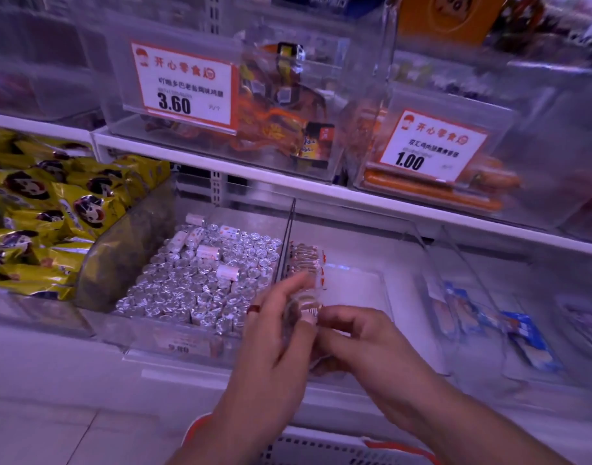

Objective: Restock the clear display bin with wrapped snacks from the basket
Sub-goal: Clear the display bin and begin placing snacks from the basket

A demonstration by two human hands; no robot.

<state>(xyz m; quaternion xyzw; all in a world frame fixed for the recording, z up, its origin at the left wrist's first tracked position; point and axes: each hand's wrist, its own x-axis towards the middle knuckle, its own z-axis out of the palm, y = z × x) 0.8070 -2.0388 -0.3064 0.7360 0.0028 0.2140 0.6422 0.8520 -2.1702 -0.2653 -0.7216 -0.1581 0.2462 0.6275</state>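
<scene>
Head view, going left to right. Yellow snack bags (46, 209) are piling up at far left on the lower shelf. Next to them, a clear bin of silver foil-wrapped rolls (193, 280) is sitting packed tight, with 4 or so white-labelled rolls lying on top. A thin clear divider (285, 243) is separating that bin from the clear display bin (381, 297) to its right, which is holding 1 row of wrapped snacks (304, 260) standing against the divider at the back; its floor to the right is showing bare.

Left hand (274, 327), ring on 1 finger, is reaching over the front of the display bin with fingers extended toward the row, thumb pressing a small stack of wrapped snacks (304, 308). Right hand (358, 337) is curling round the same stack from the other side, fingertips pinching its end. Both hands are holding that stack just in front of the row, above the bin's front part.

On the shelf above, a price tag reading 3.60 (183, 85) is hanging on a bin of orange packets (277, 122), and a tag reading 1.00 (432, 146) is fronting a bin of sausages (432, 193). Blue-and-white packs (522, 337) are lying in the bin at far right. White basket rim (321, 448) is showing at bottom centre, under the forearms.
</scene>
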